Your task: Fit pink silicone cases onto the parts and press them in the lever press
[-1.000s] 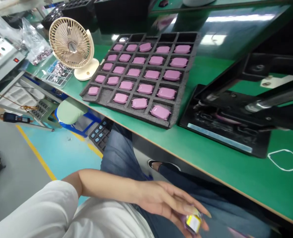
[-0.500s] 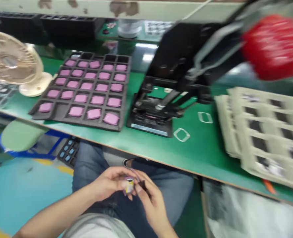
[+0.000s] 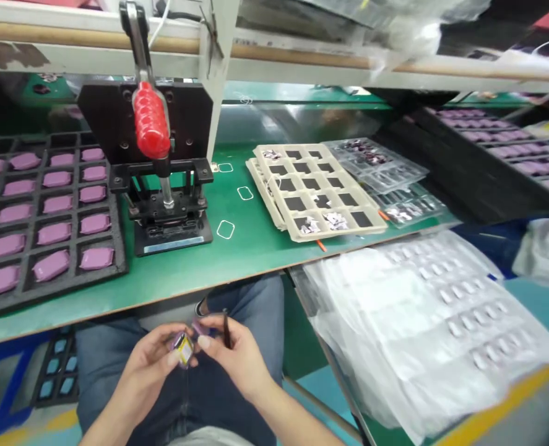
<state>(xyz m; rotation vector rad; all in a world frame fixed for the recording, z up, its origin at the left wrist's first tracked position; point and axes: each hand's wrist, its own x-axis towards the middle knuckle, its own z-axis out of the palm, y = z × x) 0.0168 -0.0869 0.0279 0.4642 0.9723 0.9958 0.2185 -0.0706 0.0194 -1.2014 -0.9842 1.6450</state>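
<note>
Over my lap, my left hand (image 3: 156, 356) is closed on a small purple device housing (image 3: 184, 348), its inside facing up with a yellow-edged silver block in it. My right hand (image 3: 237, 353) pinches a purple cover piece (image 3: 200, 328) between thumb and finger, right beside the housing. A slim dark tool (image 3: 226, 329) is also tucked in the right hand's fingers, pointing up; its kind is unclear. I cannot tell whether the two purple parts are touching. On the bench, a black tray (image 3: 121, 263) carries several purple housings.
A black hand press (image 3: 163, 170) with a red-gripped lever stands on the green bench (image 3: 176, 272). White ring gaskets (image 3: 226, 230) lie beside it. Stacked beige trays (image 3: 379, 223) hold small parts. At right are clear trays (image 3: 395, 179) and a plastic-covered stack (image 3: 395, 322).
The view has swung to the right, bringing the beige trays and plastic-covered stack fully in sight. The purple cover piece now shows apart from the housing, in the right hand.
</note>
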